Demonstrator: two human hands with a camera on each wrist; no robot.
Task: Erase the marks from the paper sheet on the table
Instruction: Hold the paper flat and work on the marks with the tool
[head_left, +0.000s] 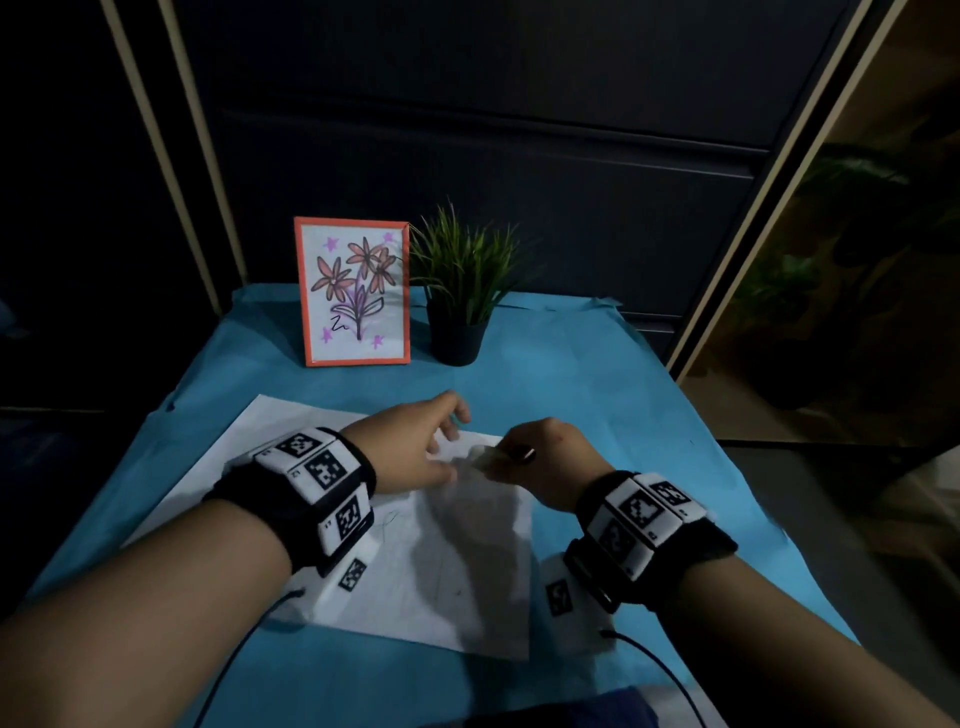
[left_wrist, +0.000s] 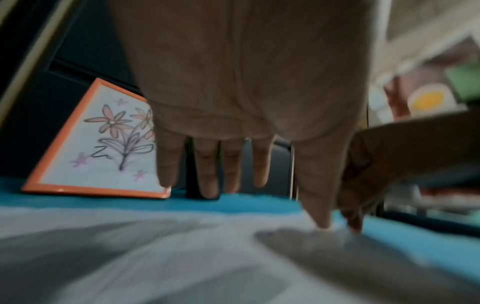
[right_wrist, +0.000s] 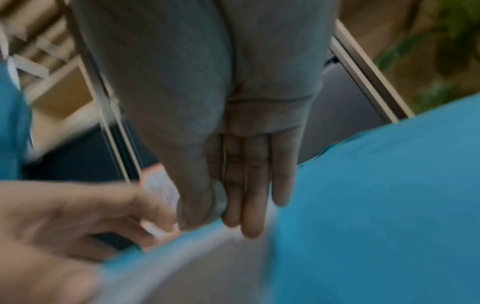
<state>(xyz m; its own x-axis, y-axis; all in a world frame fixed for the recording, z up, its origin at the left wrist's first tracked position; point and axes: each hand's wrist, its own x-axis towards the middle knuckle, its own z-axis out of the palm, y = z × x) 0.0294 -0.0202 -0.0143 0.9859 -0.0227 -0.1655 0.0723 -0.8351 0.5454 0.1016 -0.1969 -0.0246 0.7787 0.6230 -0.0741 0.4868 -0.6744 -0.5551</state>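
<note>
A white paper sheet (head_left: 415, 597) lies on the blue table cover (head_left: 623, 415), with faint pencil marks (head_left: 387, 519) near its middle. My left hand (head_left: 447, 441) rests on the sheet's far edge with its fingers straight and spread. In the left wrist view its thumb tip (left_wrist: 322, 224) presses on the paper (left_wrist: 155, 246). My right hand (head_left: 511, 457) is just to the right of it and pinches a small pale eraser (head_left: 480, 453) down against the sheet's far right corner. The right wrist view shows the eraser (right_wrist: 220, 201) held between thumb and fingers (right_wrist: 249, 185); this view is blurred.
A flower drawing in an orange frame (head_left: 356, 293) and a potted plant (head_left: 462, 291) stand at the back of the table. Dark cabinet fronts rise behind them. The cover's right edge (head_left: 753, 499) drops off close to my right wrist.
</note>
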